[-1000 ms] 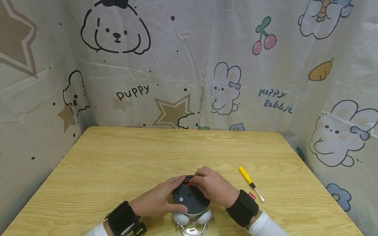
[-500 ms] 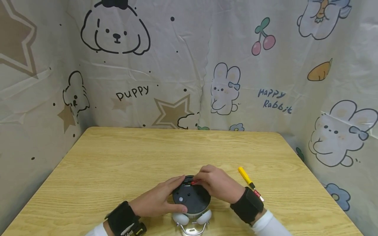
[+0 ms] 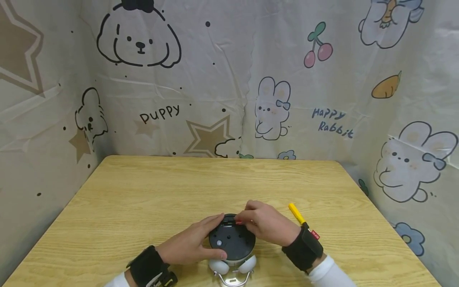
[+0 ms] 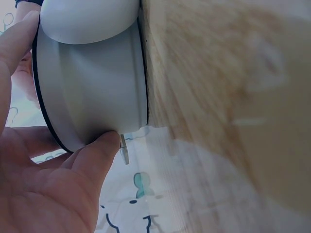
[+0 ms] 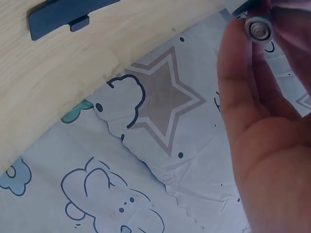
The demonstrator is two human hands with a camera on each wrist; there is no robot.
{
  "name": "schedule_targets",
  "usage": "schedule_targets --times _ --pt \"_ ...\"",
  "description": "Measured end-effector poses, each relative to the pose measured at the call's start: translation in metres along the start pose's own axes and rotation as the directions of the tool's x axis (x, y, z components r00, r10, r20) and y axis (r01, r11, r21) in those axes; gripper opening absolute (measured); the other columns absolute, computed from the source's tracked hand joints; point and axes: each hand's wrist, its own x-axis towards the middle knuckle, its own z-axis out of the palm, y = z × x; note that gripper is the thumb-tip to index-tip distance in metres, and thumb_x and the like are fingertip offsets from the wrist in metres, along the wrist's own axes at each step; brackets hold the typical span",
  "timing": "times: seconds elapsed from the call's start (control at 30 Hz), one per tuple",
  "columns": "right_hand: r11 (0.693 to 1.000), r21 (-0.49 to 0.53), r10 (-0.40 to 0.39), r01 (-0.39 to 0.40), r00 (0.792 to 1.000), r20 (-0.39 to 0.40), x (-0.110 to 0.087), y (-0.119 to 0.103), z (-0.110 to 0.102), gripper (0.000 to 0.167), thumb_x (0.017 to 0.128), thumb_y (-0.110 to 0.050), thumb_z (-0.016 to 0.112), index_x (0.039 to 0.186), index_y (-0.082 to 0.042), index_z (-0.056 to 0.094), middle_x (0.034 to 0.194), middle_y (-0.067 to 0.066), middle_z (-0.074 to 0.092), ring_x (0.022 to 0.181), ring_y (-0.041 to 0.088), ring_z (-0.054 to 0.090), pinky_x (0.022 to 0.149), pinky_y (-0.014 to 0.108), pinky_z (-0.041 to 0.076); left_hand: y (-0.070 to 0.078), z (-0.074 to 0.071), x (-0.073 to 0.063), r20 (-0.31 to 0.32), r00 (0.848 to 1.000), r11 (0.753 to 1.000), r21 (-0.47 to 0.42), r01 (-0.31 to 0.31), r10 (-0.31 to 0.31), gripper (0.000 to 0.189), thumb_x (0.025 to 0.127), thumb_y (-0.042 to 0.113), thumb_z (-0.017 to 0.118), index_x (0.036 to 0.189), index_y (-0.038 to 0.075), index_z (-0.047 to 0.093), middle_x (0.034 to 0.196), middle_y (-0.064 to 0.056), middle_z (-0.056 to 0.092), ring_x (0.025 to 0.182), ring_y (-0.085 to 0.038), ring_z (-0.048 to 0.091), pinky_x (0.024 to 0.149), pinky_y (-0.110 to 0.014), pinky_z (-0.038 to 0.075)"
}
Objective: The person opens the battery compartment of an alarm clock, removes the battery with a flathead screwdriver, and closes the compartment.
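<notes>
A white twin-bell alarm clock [image 3: 229, 243] lies face down, its black back up and its bells and handle towards me. My left hand [image 3: 188, 242] grips its left side, fingers at the far rim and thumb on the back's near edge. In the left wrist view, fingers of the left hand [image 4: 53, 179] hold the clock's white side [image 4: 97, 87] beside a small metal foot [image 4: 125, 149]. My right hand [image 3: 269, 223] pinches a red battery [image 3: 238, 222] at the battery slot [image 3: 228, 221]. The battery's end [image 5: 259, 30] shows between fingers in the right wrist view.
A yellow-handled screwdriver [image 3: 296, 213] lies right of the clock, its shaft hidden behind my right wrist. The right wrist view shows a dark battery cover [image 5: 68, 17] on the wooden table [image 3: 172, 187]. Printed cloth [image 3: 215, 79] hangs around the table.
My right hand has moved a little to the right with the red battery, baring more of the slot. Its wrist now covers the screwdriver's shaft. The left hand stays on the clock.
</notes>
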Motion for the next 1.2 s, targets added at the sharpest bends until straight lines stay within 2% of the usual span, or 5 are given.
schedule_targets --times 0.37,0.6,0.8,1.03,1.2 --pt "0.997 0.029 0.075 -0.077 0.995 0.071 -0.001 -0.001 -0.006 0.031 0.095 -0.011 0.074 0.125 -0.015 0.075 0.107 0.001 0.064 0.082 0.005 0.056 0.071 0.012 0.053 0.0 0.0 0.0 0.001 1.0 1.0 0.006 0.012 -0.012 0.103 0.089 0.063 0.072 0.166 0.013 0.025 0.169 -0.01 0.033 0.155 -0.03 0.039 0.123 -0.056 0.04" --pt "0.994 0.019 0.104 -0.105 0.993 0.061 -0.002 0.002 -0.006 0.026 0.095 -0.01 0.073 0.121 -0.011 0.075 0.104 0.001 0.066 0.08 0.005 0.056 0.07 0.013 0.053 0.0 0.0 0.0 -0.008 1.0 0.999 0.019 0.028 -0.028 0.103 0.088 0.064 0.073 0.165 0.014 0.027 0.169 -0.009 0.034 0.155 -0.031 0.039 0.124 -0.056 0.039" --pt "0.994 0.004 0.106 -0.106 0.993 0.061 -0.002 0.003 -0.008 0.025 0.095 -0.01 0.073 0.12 -0.011 0.076 0.104 0.002 0.067 0.079 0.006 0.056 0.07 0.013 0.054 0.0 0.0 0.0 -0.008 1.0 1.0 0.019 0.017 -0.017 0.103 0.088 0.063 0.073 0.165 0.013 0.027 0.169 -0.009 0.034 0.155 -0.031 0.039 0.123 -0.056 0.039" --pt "0.997 -0.023 0.07 -0.069 0.998 0.009 -0.005 0.007 -0.01 0.023 0.093 -0.007 0.074 0.116 -0.009 0.077 0.099 0.003 0.067 0.072 0.003 0.052 0.063 0.012 0.049 -0.001 0.002 0.0 -0.015 1.0 1.0 0.029 -0.012 0.012 0.102 0.089 0.063 0.071 0.165 0.013 0.027 0.169 -0.009 0.034 0.155 -0.031 0.039 0.123 -0.056 0.04" --pt "0.997 -0.025 0.075 -0.077 0.996 -0.049 -0.009 0.017 -0.014 0.023 0.091 -0.007 0.077 0.114 -0.005 0.077 0.095 0.004 0.066 0.069 0.001 0.051 0.06 0.012 0.048 -0.001 0.002 0.0 -0.024 1.0 0.999 0.042 -0.01 0.011 0.102 0.089 0.065 0.071 0.165 0.013 0.028 0.169 -0.01 0.034 0.155 -0.032 0.039 0.123 -0.057 0.039"
